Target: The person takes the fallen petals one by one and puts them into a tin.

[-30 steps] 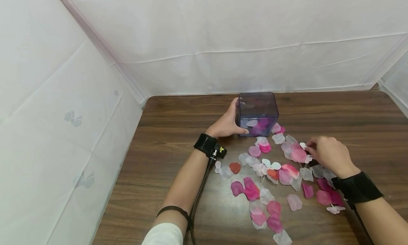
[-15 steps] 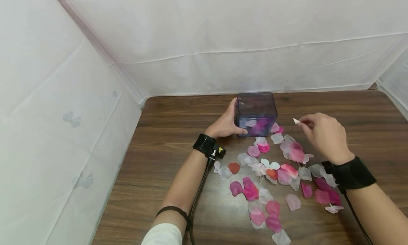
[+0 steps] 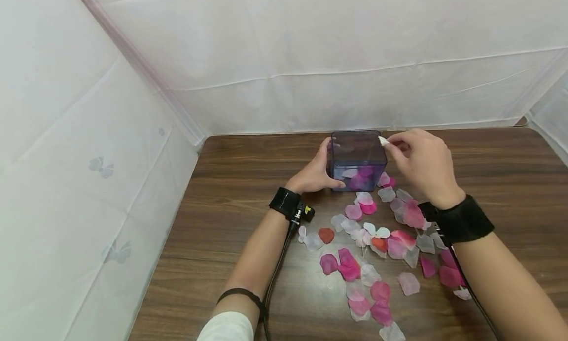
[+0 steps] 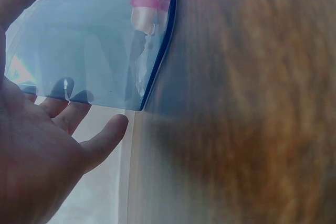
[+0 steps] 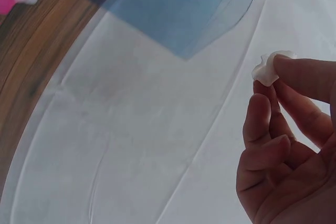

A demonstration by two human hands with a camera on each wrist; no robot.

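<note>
Petal (image 3: 382, 140), small and white, is pinched between the thumb and fingertips of the right hand (image 3: 421, 161), which is raised above the worktop (image 3: 248, 173) at the upper right rim of the clear box (image 3: 357, 151). In the right wrist view the same petal (image 5: 266, 67) sits crumpled at the fingertips (image 5: 294, 74), with the other fingers curled loosely beneath it and the box's tinted wall off to the upper left. The right forearm runs in from the lower right, a black wrist strap (image 3: 461, 221) just behind the hand.

The left hand (image 3: 316, 172) lies against the left wall of the box, fingers straight and spread along the side, thumb toward the near lower corner; the left wrist view shows the open palm (image 4: 37, 150) flat by the tinted wall (image 4: 89, 51). A black strap (image 3: 285, 201) circles that wrist too.

The box stands upright on the worktop, open at the top. On its floor lie a few petals, pale and magenta (image 3: 360, 173). More loose petals (image 3: 377, 247), pink, white and red, are scattered on the worktop in front of the box and toward the right forearm.
</note>
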